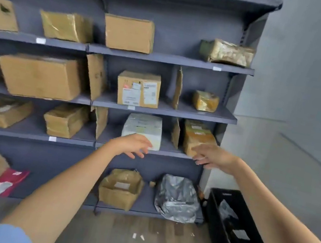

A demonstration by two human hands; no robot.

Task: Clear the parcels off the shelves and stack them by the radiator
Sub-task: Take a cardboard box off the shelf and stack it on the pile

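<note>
Our left hand (133,143) and right hand (212,159) reach out, fingers spread, holding nothing. Parcels, like the white parcel (143,130), crowd the shelves (166,59); we've barely begun, with no radiator visible.

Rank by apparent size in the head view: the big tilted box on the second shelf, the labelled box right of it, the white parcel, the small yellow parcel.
1. big tilted box
2. labelled box
3. white parcel, close to the labelled box and partly hidden by the left hand, so unsure
4. small yellow parcel

Before you, matt grey metal shelves (166,58), plain brown cardboard boxes (129,34), a tape-glossed box (67,26) upper left, a crinkled silver plastic bag (177,199) at the bottom, a black plastic crate (221,235) lower right, wood-look floor (125,233)
</note>
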